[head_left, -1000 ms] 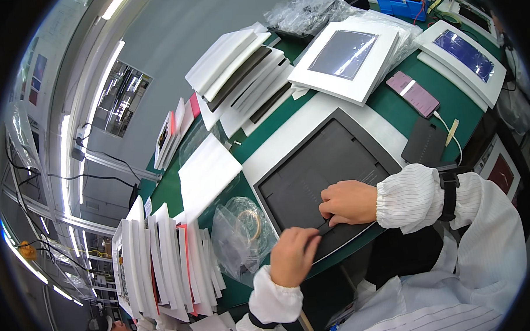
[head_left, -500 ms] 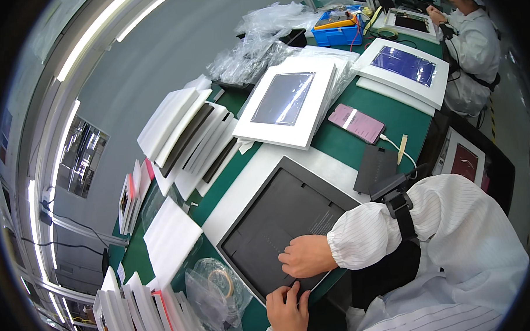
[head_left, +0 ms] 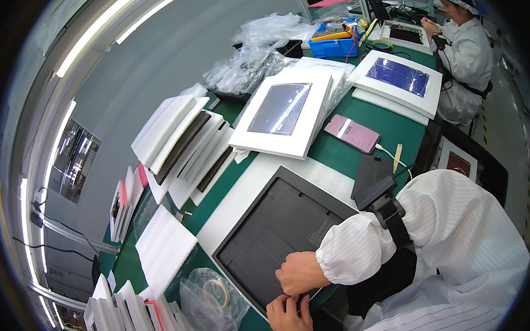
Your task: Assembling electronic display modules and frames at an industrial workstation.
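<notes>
A shallow black rectangular frame (head_left: 258,227) lies at a slant before me, its recessed inside facing up and faint print on the panel. My left hand (head_left: 291,319) bends its fingers over the near edge, close to the bottom corner, and seems to grip that rim. Just above it, my right hand (head_left: 302,273) rests curled on the panel, knuckles up. Its fingertips are turned under and hidden, so whatever they hold cannot be made out. The two hands nearly touch. A strapped black device (head_left: 389,205) sits on my right sleeve.
White foam-bordered panels (head_left: 292,115) stand beyond the frame, beside a pink phone (head_left: 351,133) on a cable. Foam sheets (head_left: 180,148) pile up at left, with clear plastic bags (head_left: 208,304) nearer. At far right sits a co-worker (head_left: 462,59) in white.
The whole view has shifted slightly. My right hand has come a little nearer to my left hand along the frame's near edge. The frame stays in place.
</notes>
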Demonstrator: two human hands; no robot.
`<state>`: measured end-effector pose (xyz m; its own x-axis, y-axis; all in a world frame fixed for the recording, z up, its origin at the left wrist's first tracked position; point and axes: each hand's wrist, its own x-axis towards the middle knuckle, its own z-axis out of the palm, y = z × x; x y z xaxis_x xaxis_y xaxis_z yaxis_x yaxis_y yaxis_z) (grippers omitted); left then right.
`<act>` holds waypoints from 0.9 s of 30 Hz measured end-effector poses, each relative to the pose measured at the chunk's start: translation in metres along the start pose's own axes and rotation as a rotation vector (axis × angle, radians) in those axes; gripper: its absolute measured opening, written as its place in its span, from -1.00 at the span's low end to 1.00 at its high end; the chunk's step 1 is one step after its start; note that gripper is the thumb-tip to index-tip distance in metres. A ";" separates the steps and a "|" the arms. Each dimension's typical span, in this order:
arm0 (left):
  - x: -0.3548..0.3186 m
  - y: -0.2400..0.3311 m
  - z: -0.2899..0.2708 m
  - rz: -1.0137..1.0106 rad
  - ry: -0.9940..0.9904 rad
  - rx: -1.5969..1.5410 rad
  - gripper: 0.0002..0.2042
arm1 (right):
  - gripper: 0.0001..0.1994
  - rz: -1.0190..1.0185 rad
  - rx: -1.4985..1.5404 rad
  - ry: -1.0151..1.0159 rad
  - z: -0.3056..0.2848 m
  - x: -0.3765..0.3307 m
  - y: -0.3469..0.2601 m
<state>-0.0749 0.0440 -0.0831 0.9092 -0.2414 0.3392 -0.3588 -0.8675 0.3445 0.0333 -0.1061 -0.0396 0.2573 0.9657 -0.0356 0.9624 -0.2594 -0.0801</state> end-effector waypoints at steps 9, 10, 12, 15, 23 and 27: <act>-0.002 0.000 0.004 -0.005 0.054 -0.057 -0.76 | -0.88 0.062 0.025 0.063 0.000 -0.008 -0.009; -0.003 -0.001 0.003 -0.012 0.057 -0.056 -0.76 | -0.89 0.072 0.018 0.111 0.005 -0.007 -0.010; -0.005 0.000 0.002 -0.029 0.060 -0.049 -0.75 | -0.90 0.078 0.010 0.160 0.004 -0.006 -0.012; 0.001 0.000 -0.002 -0.025 0.080 -0.064 -0.79 | -0.89 0.074 0.112 -0.031 -0.009 0.001 -0.003; 0.008 0.002 -0.001 -0.050 0.108 -0.115 -0.81 | -0.88 0.116 -0.007 -0.133 -0.013 0.006 -0.006; 0.008 0.001 -0.002 -0.052 0.108 -0.144 -0.82 | -0.89 0.094 -0.063 -0.067 -0.002 0.000 -0.007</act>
<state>-0.0689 0.0420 -0.0782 0.9023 -0.1427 0.4068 -0.3451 -0.8048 0.4830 0.0264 -0.1041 -0.0365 0.3424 0.9335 -0.1069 0.9384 -0.3454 -0.0105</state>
